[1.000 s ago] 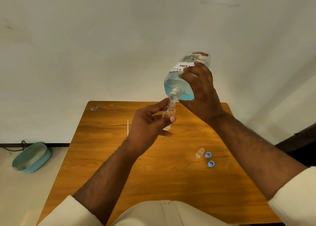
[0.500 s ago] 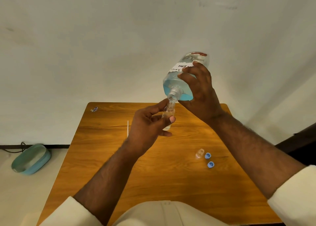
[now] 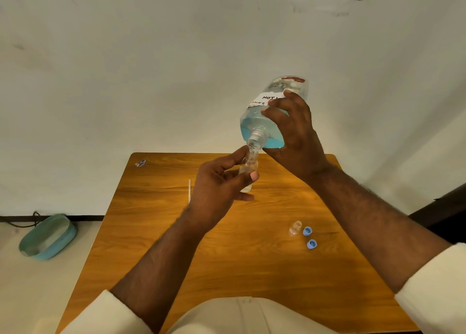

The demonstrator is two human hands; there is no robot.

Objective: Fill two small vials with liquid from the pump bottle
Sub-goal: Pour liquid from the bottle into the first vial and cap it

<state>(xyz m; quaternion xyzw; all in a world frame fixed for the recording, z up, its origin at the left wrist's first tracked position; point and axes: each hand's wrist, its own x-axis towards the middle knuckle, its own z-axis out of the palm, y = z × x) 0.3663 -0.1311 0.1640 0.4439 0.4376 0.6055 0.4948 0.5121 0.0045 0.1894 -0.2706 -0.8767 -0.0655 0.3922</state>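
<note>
The right hand (image 3: 292, 136) covers much of the bottle (image 3: 271, 111), hiding the right part of its white label (image 3: 267, 99), so the writing reads only in part. The left hand (image 3: 216, 184) conceals the middle of the held vial (image 3: 248, 167); its fill level cannot be told. The second vial (image 3: 295, 228) and two blue caps (image 3: 309, 237) are too small for detail. The worktop (image 3: 252, 263) is cut off by the lower edge, as are both sleeves. A small object (image 3: 140, 162) at the far left corner is unidentifiable.
</note>
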